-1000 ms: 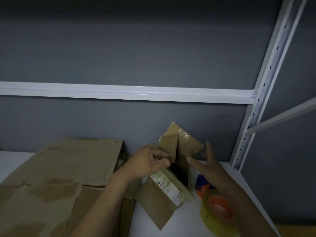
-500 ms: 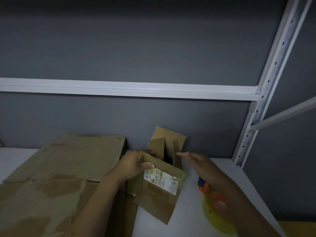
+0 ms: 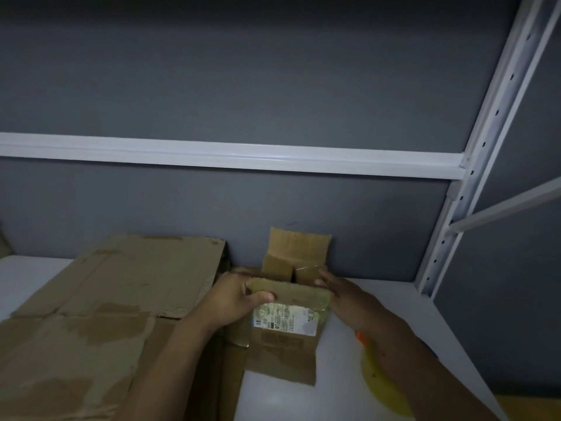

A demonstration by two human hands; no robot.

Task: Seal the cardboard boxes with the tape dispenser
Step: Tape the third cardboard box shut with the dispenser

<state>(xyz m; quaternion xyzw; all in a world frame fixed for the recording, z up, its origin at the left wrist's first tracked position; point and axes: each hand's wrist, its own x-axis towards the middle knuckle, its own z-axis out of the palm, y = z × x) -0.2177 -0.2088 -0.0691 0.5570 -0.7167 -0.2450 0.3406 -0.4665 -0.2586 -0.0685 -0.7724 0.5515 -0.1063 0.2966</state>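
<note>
A small brown cardboard box point(image 3: 285, 344) with a white shipping label stands on the white shelf, its far flap upright against the grey wall. My left hand point(image 3: 233, 299) grips the box's near left top edge, thumb over the folded flap. My right hand point(image 3: 343, 294) rests with straight fingers on the right side flap, pushing it inward. The tape dispenser point(image 3: 382, 381), a yellowish tape roll with an orange part, lies on the shelf to the right, mostly hidden under my right forearm.
A large flattened cardboard box point(image 3: 100, 323) covers the shelf's left half, touching the small box. The white shelf surface point(image 3: 403, 302) ends at a perforated white upright point(image 3: 473, 177) on the right. A white shelf beam point(image 3: 243, 154) runs overhead against the grey wall.
The small box has been turned upright and squared toward me. Its raised flaps have come down, with the side flaps folded inward. Both hands have settled on its top edges.
</note>
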